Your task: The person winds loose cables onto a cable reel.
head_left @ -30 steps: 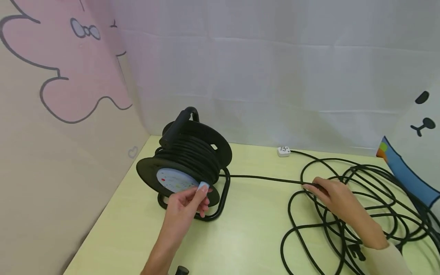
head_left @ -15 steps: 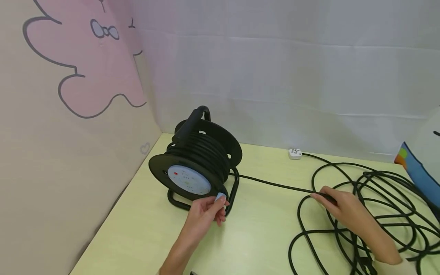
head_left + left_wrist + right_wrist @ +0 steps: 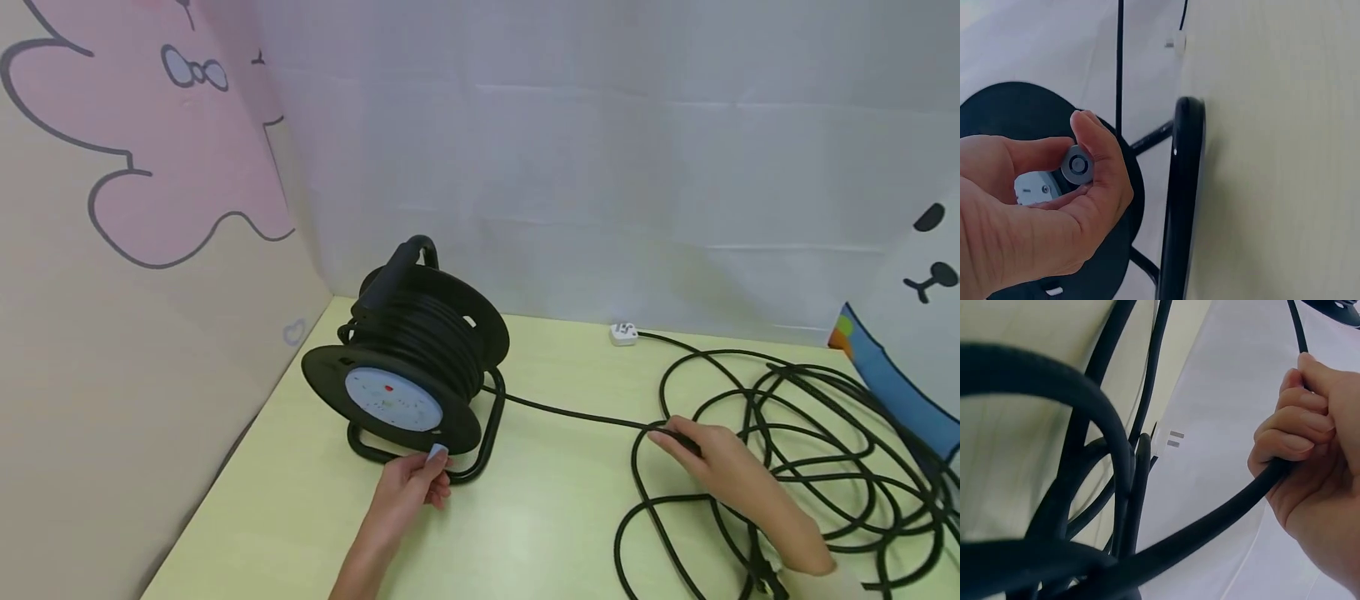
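Two hands work a black cable reel [image 3: 408, 367] standing at about nine o'clock on the pale yellow-green worktop [image 3: 547, 508]. Its drum, two round plastic flanges on a tubular black stand with a carry handle on top, holds tight turns of thick, matte, rubbery black cable [image 3: 592, 415]. On the near flange sits a pale round socket plate [image 3: 392, 398] with a small red spot.

At six o'clock on that flange the left hand [image 3: 412, 487] pinches a small grey winding knob [image 3: 1077, 165] between thumb and curled fingers. From the drum, one strand of cable runs across the worktop toward three o'clock, where the right hand [image 3: 712, 462] has its fingers curled around it. Beyond that hand, the remaining cable lies in loose overlapping loops [image 3: 810, 450]. A white plug [image 3: 621, 333] rests at about one o'clock, just beside the white cloth backdrop [image 3: 600, 167].
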`<state>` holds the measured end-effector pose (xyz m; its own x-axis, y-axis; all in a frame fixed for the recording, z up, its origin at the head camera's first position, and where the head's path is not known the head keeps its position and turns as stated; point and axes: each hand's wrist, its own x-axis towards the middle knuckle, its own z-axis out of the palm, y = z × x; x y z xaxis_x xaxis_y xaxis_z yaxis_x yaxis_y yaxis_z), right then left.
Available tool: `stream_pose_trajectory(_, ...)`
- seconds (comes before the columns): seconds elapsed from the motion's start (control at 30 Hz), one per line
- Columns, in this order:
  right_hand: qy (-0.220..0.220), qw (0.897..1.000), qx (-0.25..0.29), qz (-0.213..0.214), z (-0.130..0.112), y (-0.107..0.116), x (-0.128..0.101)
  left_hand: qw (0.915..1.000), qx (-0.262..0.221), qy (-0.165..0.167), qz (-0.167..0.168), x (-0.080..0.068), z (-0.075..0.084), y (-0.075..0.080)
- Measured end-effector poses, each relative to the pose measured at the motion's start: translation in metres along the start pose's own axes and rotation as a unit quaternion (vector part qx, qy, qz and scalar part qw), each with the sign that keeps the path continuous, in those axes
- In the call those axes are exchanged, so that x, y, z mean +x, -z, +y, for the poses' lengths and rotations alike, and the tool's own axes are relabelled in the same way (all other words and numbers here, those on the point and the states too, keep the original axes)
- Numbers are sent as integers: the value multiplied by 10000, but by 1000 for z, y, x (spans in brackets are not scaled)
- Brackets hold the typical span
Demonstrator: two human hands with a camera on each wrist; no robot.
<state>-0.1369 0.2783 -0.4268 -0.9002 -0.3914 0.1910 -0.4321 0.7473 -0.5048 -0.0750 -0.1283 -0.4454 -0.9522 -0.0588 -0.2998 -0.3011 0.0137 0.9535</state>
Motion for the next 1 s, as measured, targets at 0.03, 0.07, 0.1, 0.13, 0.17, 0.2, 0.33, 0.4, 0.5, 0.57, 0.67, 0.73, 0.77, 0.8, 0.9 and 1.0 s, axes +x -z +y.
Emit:
stream_pose_trajectory(0.03,-17,10000,17,-27,-1,0,-1,10000,-7,31,45,1,-1,2)
stream_pose_trajectory(0.07,-36,10000,28,-46,-2,-1,-1,9999,-17,60,92,1,-2,4)
stream_pose_trajectory(0.1,-58,10000,43,-69,-2,-1,-2,9999,-21,92,137,2,-3,6)
stream_pose_trajectory(0.13,-76,9999,52,-91,-3,-1,-3,9998,-22,120,182,3,-3,8)
stream_pose_trajectory(0.17,-85,9999,67,-117,-3,-1,-4,9996,-39,156,225,3,-4,10)
stream_pose_trajectory(0.2,-76,9998,77,-139,-3,-2,-4,9995,-37,182,268,3,-4,12)
stream_pose_trajectory(0.33,-111,9995,138,-274,-5,-2,-6,9989,-56,261,385,5,-6,19)
stream_pose_trajectory(0.4,-152,9992,175,-319,-5,-2,-7,9986,-50,288,439,5,-6,23)
stream_pose_trajectory(0.5,-220,9988,234,-369,-5,-1,-9,9979,-58,356,542,6,-7,29)
stream_pose_trajectory(0.57,-262,9983,308,-424,-5,-2,-9,9972,-51,393,634,8,-7,35)
stream_pose_trajectory(0.67,-313,9973,395,-539,-5,-4,-9,9963,-76,399,751,11,-7,45)
stream_pose_trajectory(0.73,-332,9970,387,-575,-5,-6,-8,9960,-83,380,806,13,-6,53)
stream_pose_trajectory(0.77,-329,9972,365,-564,-5,-7,-8,9957,-93,380,837,14,-6,57)
stream_pose_trajectory(0.8,-332,9973,340,-552,-5,-8,-7,9956,-103,374,851,15,-5,62)
stream_pose_trajectory(0.9,-294,9979,280,-509,-6,-11,-7,9945,-141,416,948,16,1,76)
stream_pose_trajectory(1.0,-259,9980,299,-491,-6,-14,-7,9931,-206,440,1070,17,11,90)
